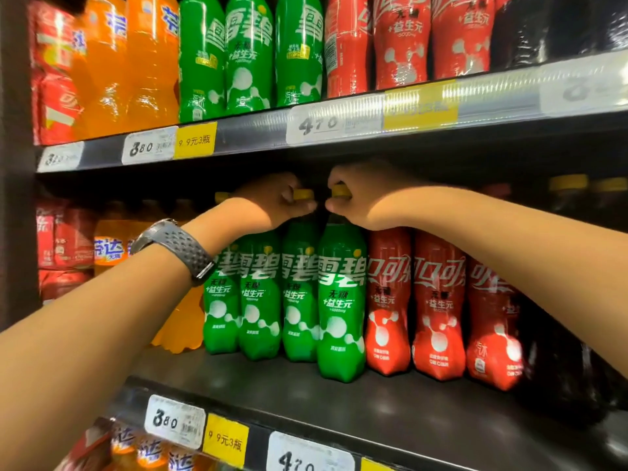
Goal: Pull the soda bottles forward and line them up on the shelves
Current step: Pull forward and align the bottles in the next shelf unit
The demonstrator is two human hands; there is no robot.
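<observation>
Green bottles (341, 300) carry white lettering and white blobs under yellow caps (302, 194); red bottles (438, 307) match in white; orange bottles (108, 253) wear blue-lettered labels; the shelf (339, 409) is black.

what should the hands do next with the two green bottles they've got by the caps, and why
Probably slide the third green bottle forward with the left hand until it is level with the fourth green bottle under the right hand. Both hands hold yellow caps, the fourth stands nearer the front, and bare shelf lies ahead of the row.
</observation>
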